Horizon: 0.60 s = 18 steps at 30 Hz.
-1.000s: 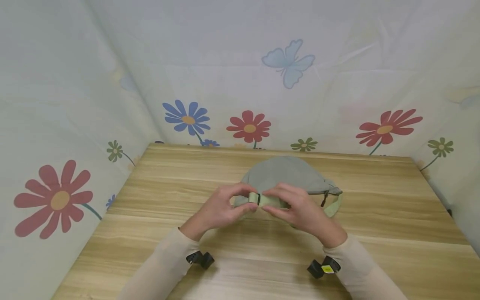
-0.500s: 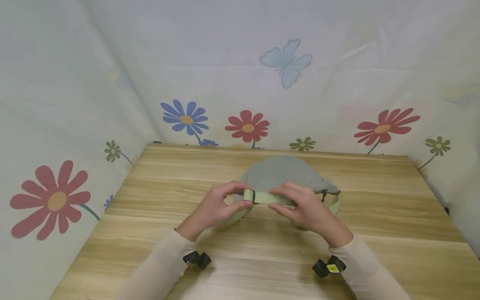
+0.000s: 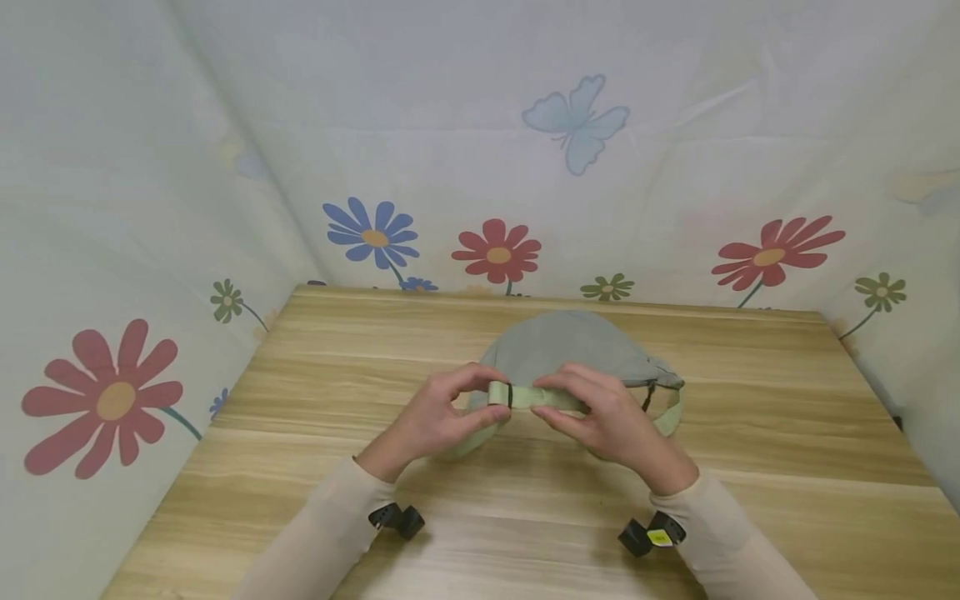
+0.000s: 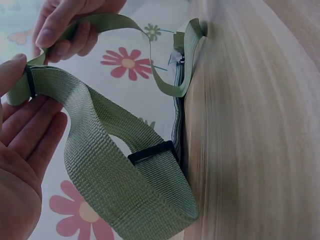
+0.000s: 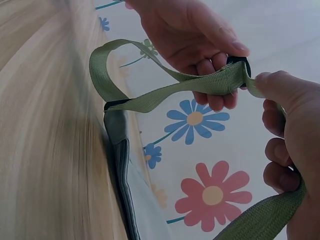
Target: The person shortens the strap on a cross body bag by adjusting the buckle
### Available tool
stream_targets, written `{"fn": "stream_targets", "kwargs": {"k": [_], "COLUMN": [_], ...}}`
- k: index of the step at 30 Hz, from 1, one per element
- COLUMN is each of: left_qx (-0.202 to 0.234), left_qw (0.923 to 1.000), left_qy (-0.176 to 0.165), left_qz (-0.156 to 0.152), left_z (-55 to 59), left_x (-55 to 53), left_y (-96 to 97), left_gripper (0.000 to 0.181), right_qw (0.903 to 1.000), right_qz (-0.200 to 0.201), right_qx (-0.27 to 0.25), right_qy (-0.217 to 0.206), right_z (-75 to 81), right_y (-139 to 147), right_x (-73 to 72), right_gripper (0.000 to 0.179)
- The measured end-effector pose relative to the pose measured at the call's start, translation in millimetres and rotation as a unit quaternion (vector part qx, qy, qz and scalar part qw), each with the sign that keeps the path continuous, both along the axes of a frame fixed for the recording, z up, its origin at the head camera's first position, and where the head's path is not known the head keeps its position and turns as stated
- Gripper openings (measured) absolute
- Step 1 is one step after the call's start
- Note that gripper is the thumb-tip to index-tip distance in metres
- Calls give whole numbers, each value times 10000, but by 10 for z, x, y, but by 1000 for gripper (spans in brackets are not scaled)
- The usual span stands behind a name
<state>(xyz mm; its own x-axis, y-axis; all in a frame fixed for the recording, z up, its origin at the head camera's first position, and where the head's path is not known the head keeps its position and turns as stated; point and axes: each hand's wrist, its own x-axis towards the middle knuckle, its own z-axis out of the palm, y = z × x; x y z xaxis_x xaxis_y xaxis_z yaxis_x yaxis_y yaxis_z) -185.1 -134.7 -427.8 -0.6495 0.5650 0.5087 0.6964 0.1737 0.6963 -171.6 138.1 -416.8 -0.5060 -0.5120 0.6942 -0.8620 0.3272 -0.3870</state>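
Observation:
A grey-green crescent-shaped waist bag (image 3: 562,346) lies on the wooden table, its light green webbing strap (image 3: 523,396) lifted in front of it. My left hand (image 3: 431,417) pinches the strap between thumb and fingers at a black slider (image 4: 30,82). Just to the right, my right hand (image 3: 611,417) pinches the strap's other side; in the right wrist view its thumb (image 5: 280,85) presses on the webbing and the other fingers curl round it. The strap between the hands bends slightly. A loop of webbing hangs below the left hand through a second black buckle (image 4: 152,152).
Behind the bag, a white cloth backdrop printed with flowers and a butterfly (image 3: 577,125) rises from the table's back edge. Cloth also hangs at both sides. A dark zipper pull (image 3: 648,397) dangles at the bag's right end, beside another strap section (image 3: 670,414).
The hands drew apart first, baring more strap between them and the slider shifting left. Since then the right hand has come slightly back left, and the strap between now bends. The bag stays put.

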Motion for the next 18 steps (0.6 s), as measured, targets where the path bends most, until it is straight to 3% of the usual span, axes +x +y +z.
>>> {"fn": "stream_targets", "kwargs": {"k": [12, 18], "left_qx": [228, 203], "left_qw": [9994, 9998], "left_qy": [70, 11], "left_qz": [-232, 82], "left_z": [14, -1], "left_x": [1, 13], "left_y": [66, 16], "left_gripper": [32, 32], "right_qw": [9999, 9999], "right_qz": [100, -76], "right_qx": [-107, 70], "right_qy": [-34, -56], "right_z": [-50, -41], "right_y": [-80, 12], "right_x": [-7, -12], "right_gripper": [33, 32]}}
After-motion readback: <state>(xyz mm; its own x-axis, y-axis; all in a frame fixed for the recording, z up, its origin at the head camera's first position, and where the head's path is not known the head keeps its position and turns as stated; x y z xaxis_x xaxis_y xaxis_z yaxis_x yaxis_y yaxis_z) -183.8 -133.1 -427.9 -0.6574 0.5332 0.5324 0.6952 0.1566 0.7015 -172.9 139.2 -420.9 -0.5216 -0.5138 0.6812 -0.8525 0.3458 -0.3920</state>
